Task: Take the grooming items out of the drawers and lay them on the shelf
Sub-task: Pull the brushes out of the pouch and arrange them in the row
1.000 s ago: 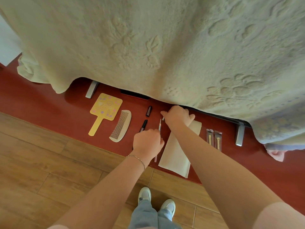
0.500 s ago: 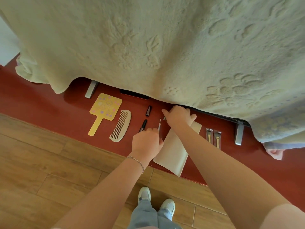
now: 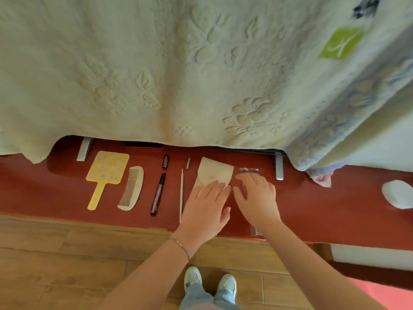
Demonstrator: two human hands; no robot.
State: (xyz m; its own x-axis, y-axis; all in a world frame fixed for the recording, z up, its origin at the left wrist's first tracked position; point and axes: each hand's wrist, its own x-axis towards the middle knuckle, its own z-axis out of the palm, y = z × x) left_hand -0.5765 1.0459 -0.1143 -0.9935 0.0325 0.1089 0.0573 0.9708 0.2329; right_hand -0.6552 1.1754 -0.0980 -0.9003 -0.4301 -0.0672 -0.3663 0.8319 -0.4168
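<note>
On the red shelf (image 3: 312, 211) lie, from left to right, a yellow hand mirror (image 3: 107, 173), a cream comb (image 3: 131, 187), a dark pen-like liner (image 3: 157, 194) with its cap (image 3: 165, 161) apart above it, and a thin white stick (image 3: 181, 193) with a small grey cap (image 3: 188, 163). My left hand (image 3: 204, 209) rests flat with spread fingers on a folded white cloth (image 3: 214, 173). My right hand (image 3: 257, 198) lies flat over clear packets (image 3: 249, 170), mostly hiding them. Neither hand grips anything.
A pale embossed blanket (image 3: 178, 74) hangs over the shelf's back. Grey metal brackets (image 3: 84, 149) (image 3: 279, 167) stand at either side. A white round pad (image 3: 397, 194) lies far right. Wooden floor (image 3: 67, 265) and my shoes (image 3: 210, 280) are below.
Both hands let go of the thin white stick, which now lies on the shelf. My left hand moved right onto the cloth; my right hand moved right onto the packets.
</note>
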